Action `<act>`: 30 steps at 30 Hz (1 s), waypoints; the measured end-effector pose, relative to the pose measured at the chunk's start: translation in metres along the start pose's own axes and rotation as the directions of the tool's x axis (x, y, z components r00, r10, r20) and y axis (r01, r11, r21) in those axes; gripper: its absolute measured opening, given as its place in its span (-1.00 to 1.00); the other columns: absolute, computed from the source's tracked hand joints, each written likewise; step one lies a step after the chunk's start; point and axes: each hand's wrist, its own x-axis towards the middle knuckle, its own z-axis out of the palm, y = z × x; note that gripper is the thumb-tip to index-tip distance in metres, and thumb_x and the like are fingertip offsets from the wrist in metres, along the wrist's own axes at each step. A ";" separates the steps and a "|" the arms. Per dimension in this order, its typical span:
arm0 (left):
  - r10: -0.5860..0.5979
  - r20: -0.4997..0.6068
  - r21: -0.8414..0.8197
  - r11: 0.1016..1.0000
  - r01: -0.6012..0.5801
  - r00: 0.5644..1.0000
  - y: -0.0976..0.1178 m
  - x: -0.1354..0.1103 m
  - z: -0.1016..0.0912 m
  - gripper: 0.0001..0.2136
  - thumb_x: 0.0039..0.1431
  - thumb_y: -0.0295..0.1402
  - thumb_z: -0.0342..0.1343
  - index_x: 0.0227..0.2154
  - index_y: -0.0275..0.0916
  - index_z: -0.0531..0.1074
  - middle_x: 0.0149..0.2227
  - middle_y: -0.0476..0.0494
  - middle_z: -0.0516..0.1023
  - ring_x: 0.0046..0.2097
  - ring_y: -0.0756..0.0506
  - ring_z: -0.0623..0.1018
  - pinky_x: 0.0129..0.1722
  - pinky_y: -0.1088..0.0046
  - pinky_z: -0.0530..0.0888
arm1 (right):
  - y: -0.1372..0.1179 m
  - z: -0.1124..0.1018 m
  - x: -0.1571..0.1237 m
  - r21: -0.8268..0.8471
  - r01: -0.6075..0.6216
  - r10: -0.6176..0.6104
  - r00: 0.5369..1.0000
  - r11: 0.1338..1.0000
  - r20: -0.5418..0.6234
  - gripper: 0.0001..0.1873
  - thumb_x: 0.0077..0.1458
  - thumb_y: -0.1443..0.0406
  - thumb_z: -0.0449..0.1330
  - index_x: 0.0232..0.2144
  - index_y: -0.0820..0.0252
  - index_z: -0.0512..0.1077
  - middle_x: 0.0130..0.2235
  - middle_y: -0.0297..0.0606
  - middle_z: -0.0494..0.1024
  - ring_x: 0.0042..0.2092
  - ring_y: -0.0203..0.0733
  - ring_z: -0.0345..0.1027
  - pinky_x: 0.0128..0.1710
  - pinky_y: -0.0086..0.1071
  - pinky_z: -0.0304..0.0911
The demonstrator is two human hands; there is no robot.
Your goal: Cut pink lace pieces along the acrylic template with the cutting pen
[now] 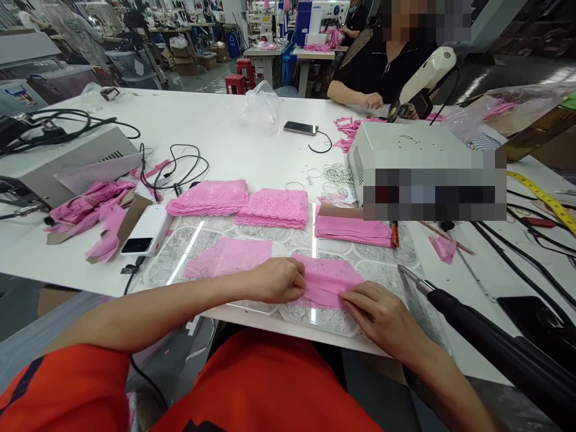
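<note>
A pink fabric piece (327,277) with a folded strip along it lies on the patterned, clear-covered mat in front of me. My left hand (279,280) is closed, its fingertips gripping the fabric's left edge. At the right end, my right hand (373,307) has thumb and fingers together on the edge. Left of my left hand lies a thin pink lace piece (234,255), partly behind my forearm. Beyond are two stacks of pink lace pieces, one on the left (209,197) and one in the middle (272,207), and a stack of folded pink strips (353,231).
A black pen-shaped tool (468,315) with a metal tip points in from the right. Grey box-shaped machines stand at right (418,147) and left (85,159). A white power bank (146,231), cables and a phone (300,128) lie around. Across the table sits a person (373,66).
</note>
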 end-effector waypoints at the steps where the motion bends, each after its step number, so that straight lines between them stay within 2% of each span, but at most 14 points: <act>1: -0.001 0.007 -0.004 1.000 0.001 1.000 -0.001 0.001 0.000 -0.79 0.10 -0.57 0.09 -0.59 -0.26 0.50 -0.44 -0.02 0.46 -0.38 0.02 0.46 -0.39 0.56 0.33 | 0.000 -0.001 0.000 0.000 -0.004 0.004 1.000 1.000 0.006 -0.80 0.25 0.38 0.06 -0.29 0.14 0.50 -0.34 -0.23 0.56 -0.34 -0.24 0.43 -0.32 -0.32 0.36; 7: 0.002 0.033 -0.023 1.000 -0.001 0.999 -0.004 0.005 0.000 -0.81 0.07 -0.57 0.12 -0.56 -0.25 0.55 -0.44 -0.02 0.50 -0.39 0.01 0.48 -0.38 0.55 0.33 | -0.014 0.001 0.010 0.043 -0.001 0.001 1.000 0.999 0.009 -0.81 0.23 0.38 0.07 -0.31 0.16 0.49 -0.36 -0.23 0.54 -0.34 -0.24 0.42 -0.33 -0.34 0.35; 13: 0.008 0.042 -0.025 1.000 -0.007 0.999 -0.005 0.006 0.001 -0.83 0.05 -0.58 0.17 -0.54 -0.25 0.58 -0.44 -0.01 0.50 -0.39 0.02 0.48 -0.37 0.56 0.33 | -0.033 0.019 0.033 0.206 -0.019 0.019 1.000 0.978 0.002 -0.90 0.18 0.39 0.14 -0.35 0.17 0.46 -0.38 -0.25 0.54 -0.35 -0.24 0.41 -0.38 -0.39 0.34; 21: 0.009 0.039 -0.010 1.000 -0.009 0.999 -0.006 0.005 0.003 -0.86 0.14 -0.50 0.19 -0.48 -0.25 0.61 -0.42 -0.04 0.53 -0.37 0.00 0.50 -0.37 0.56 0.34 | -0.029 0.035 0.038 0.268 -0.094 0.080 0.995 0.959 0.062 -0.86 0.13 0.44 0.12 -0.45 0.16 0.40 -0.47 -0.33 0.47 -0.45 -0.30 0.32 -0.49 -0.43 0.21; 30: -0.003 0.057 0.003 1.000 0.003 0.998 -0.006 0.005 0.001 -0.88 0.13 -0.50 0.21 -0.48 -0.24 0.60 -0.39 -0.04 0.55 -0.34 -0.01 0.52 -0.35 0.56 0.35 | -0.028 0.032 0.040 0.356 -0.240 0.193 0.968 0.903 0.162 -0.83 0.16 0.39 0.10 -0.48 0.17 0.36 -0.49 -0.35 0.41 -0.47 -0.33 0.25 -0.50 -0.46 0.16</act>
